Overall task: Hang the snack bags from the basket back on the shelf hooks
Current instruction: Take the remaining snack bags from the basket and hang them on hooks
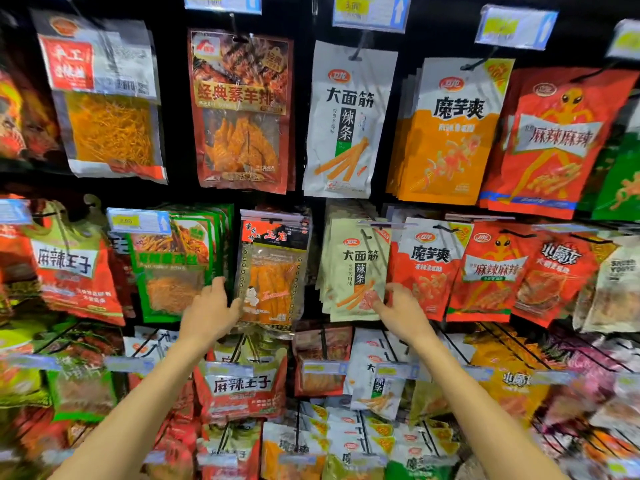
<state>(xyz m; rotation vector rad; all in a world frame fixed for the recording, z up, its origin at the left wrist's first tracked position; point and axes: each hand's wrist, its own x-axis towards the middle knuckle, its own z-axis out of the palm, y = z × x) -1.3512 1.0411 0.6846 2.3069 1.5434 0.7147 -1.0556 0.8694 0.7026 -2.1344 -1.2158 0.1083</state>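
On the middle row a clear snack bag of orange sticks (272, 271) hangs from a hook, its bottom swung slightly left. My left hand (211, 306) is at its lower left edge: the thumb touches the bag and the fingers point straight up in front of a green bag (173, 268). To the right hangs a stack of pale bags with black lettering (356, 271). My right hand (398, 311) pinches the front bag's lower right corner between thumb and curled forefinger. The basket is out of view.
Hooks full of snack bags fill the shelf wall: white and orange bags (450, 133) above, red bags (485, 271) right of my right hand, more rows below my forearms. Price tags (138, 221) stick out on the hook ends.
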